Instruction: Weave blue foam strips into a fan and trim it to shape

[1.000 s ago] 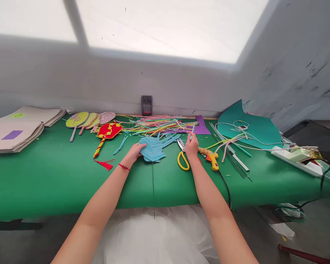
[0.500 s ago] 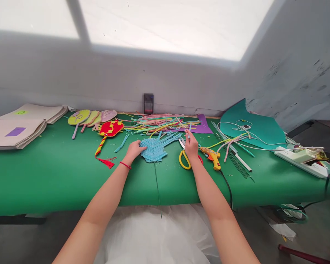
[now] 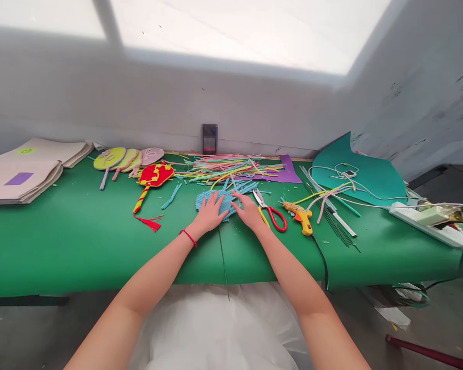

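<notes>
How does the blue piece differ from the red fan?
The blue piece is all blue; the red fan bears yellow patches. A thin wire trails from the blue piece's near side; the red fan has a twisted handle. The left hand covers part of the blue piece, not the red fan. Both lie on the green table.

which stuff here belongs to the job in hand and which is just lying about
Job in hand, it seems:
blue strips, with the left hand on them and the right hand at their side
green wire, extending toward the person
scissors and glue gun, close by, probably tools

Probably just lying about:
red fan
books
teal sheet
power strip
</notes>
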A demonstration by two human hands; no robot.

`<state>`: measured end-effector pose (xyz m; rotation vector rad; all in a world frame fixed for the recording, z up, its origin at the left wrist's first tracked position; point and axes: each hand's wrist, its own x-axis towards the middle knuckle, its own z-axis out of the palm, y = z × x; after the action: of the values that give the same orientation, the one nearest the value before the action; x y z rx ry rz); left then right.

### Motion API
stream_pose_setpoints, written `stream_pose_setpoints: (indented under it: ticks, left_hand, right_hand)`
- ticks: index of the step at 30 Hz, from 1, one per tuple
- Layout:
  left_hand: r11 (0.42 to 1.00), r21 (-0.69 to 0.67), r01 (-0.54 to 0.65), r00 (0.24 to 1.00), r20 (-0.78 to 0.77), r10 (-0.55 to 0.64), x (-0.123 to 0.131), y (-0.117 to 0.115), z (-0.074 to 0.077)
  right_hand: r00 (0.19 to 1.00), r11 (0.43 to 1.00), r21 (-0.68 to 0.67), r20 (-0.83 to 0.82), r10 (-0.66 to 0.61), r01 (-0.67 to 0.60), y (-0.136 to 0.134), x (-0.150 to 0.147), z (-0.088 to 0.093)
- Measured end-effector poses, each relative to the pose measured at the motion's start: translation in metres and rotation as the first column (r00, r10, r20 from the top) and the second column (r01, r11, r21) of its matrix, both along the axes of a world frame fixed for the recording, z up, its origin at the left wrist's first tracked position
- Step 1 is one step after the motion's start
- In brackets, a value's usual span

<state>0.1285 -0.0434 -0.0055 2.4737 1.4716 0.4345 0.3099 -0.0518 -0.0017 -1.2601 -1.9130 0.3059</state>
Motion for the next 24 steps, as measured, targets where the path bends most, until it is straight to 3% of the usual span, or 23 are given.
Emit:
stream_pose_setpoints:
  ticks: [9, 16, 24]
  left_hand:
    - [0.999, -0.045, 0.012, 0.991, -0.133, -0.018, 0.002, -0.002, 0.001]
    - [0.998, -0.062, 0.022, 0.989, -0.146, -0.031, 0.003, -0.003, 0.005]
    - [0.998, -0.048, 0.04, 0.997, -0.06, -0.043, 0.001, 0.001, -0.002]
  right_hand:
    - [0.993, 0.971, -0.236, 0.094, 0.068, -0.044, -0.002, 0.012, -0.004]
    - [0.993, 0.965, -0.251, 0.067, 0.095, -0.075, 0.004, 0.016, -0.009]
    - [0.993, 0.959, -0.259, 0.013, 0.121, -0.114, 0.007, 0.022, -0.013]
